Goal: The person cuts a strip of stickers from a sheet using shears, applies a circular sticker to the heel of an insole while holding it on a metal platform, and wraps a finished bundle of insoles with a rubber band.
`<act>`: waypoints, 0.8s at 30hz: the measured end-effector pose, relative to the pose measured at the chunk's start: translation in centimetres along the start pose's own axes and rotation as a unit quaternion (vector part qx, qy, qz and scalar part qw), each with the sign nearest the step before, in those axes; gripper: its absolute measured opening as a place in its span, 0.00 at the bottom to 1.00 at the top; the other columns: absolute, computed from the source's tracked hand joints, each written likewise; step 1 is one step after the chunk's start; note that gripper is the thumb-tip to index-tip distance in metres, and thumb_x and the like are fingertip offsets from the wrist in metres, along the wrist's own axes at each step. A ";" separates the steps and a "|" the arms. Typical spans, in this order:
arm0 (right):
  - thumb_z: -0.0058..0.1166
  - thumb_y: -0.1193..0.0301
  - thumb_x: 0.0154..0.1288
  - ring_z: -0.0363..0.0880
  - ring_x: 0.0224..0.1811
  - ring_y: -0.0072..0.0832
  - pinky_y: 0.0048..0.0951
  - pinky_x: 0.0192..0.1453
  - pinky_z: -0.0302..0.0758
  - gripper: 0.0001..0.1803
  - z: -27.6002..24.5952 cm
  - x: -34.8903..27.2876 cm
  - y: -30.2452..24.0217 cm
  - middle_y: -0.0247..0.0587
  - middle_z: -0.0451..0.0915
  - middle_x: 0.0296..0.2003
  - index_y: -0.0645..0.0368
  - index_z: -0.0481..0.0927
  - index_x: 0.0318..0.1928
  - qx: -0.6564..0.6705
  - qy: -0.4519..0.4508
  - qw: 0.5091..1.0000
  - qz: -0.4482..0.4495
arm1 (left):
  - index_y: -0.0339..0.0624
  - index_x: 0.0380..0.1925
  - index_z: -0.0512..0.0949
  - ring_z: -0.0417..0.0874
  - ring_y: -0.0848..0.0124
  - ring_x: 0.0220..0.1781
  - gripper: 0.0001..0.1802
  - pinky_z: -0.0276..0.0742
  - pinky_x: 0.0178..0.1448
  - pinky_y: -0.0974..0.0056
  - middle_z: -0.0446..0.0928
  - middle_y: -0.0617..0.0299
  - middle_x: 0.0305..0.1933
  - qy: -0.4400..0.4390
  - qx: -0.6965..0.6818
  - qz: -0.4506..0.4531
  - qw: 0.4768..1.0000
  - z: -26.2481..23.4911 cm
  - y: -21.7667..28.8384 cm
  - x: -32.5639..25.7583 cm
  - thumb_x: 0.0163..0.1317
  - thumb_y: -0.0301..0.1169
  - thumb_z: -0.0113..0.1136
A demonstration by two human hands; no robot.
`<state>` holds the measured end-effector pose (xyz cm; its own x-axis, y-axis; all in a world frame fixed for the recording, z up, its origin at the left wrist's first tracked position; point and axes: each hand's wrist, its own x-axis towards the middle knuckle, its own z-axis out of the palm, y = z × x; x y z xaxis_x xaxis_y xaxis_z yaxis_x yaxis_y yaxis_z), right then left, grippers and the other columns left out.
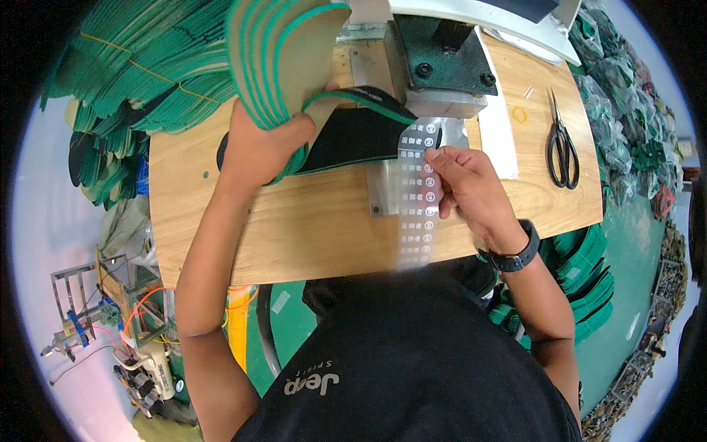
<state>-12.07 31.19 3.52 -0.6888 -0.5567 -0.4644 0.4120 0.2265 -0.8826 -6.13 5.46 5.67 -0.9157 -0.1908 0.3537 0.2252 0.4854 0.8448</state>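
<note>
My left hand (pixel 258 151) is closed round a fanned stack of insoles (pixel 294 55), beige on their faces with green edges. One black-topped insole (pixel 353 140) lies on the table below that hand, its pointed end toward the right. Between thumb and fingers, my right hand (pixel 471 180) pinches the edge of a clear strip of transfer labels (pixel 417 199) with white print. The strip's upper end covers the tip of the black insole, and its lower end hangs over the table's front edge. Just beyond stands the dark metal head of a press (pixel 442 62), above a metal plate (pixel 384 193).
Bundled green insoles (pixel 155 66) are piled at the far left, tied with yellow bands. Black-handled scissors (pixel 563 151) and a yellow rubber band (pixel 520 114) lie on the wooden table (pixel 324 236) at right. More insoles (pixel 582 280) hang low at right; bagged stock (pixel 607 96) stands beyond.
</note>
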 end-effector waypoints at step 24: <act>0.45 0.70 0.69 0.75 0.17 0.23 0.20 0.17 0.73 0.11 0.3 -0.7 0.4 0.38 0.76 0.22 0.68 0.75 0.38 0.119 0.070 0.990 -0.015 | 0.36 0.46 0.78 0.81 0.69 0.41 0.22 0.77 0.47 0.65 0.81 0.55 0.43 0.026 -0.013 -0.005 1.000 0.0 -0.1 -0.5 0.47 0.20 0.53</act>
<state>-11.26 31.40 3.52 -0.7714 -0.4409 -0.4588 0.5077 0.0082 -0.8615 -5.64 5.49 5.40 -0.8997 -0.2390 0.3653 0.2261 0.4606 0.8583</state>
